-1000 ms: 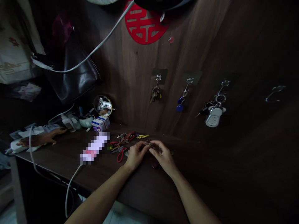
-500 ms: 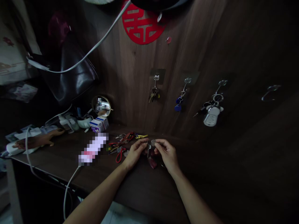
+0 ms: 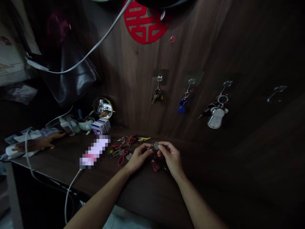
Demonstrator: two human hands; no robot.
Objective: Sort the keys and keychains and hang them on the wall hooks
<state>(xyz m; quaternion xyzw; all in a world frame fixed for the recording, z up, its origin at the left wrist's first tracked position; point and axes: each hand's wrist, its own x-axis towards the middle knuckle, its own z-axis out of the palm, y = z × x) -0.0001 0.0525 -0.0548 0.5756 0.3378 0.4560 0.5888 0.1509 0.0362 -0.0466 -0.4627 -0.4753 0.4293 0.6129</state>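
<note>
Left hand point(image 3: 139, 157) and right hand point(image 3: 172, 156) close together over table point(image 3: 145, 190), both pinched key bunch point(image 3: 156, 146) — dark red tag point(image 3: 155, 166) below. Gold keys point(image 3: 156, 96), blue tags point(image 3: 181, 109), white fob point(image 3: 215, 119) already hung on hooks point(image 3: 159, 78). Key pile point(image 3: 131, 140) lay beside left hand on table, not hung — plenty left, it seemed.

Left hand point(image 3: 139, 156) and right hand point(image 3: 171, 157) close together over dark desk point(image 3: 145, 190), fingertips of both on small key bunch point(image 3: 156, 145), a round metal piece showing between them. Dark red fob point(image 3: 155, 166) just below. To left, heaped keys point(image 3: 130, 140), red loop point(image 3: 121, 158); farther left, pixelated bright object point(image 3: 95, 152). Far wall: three hung key sets point(image 3: 215, 118), red emblem point(image 3: 145, 37).
</note>
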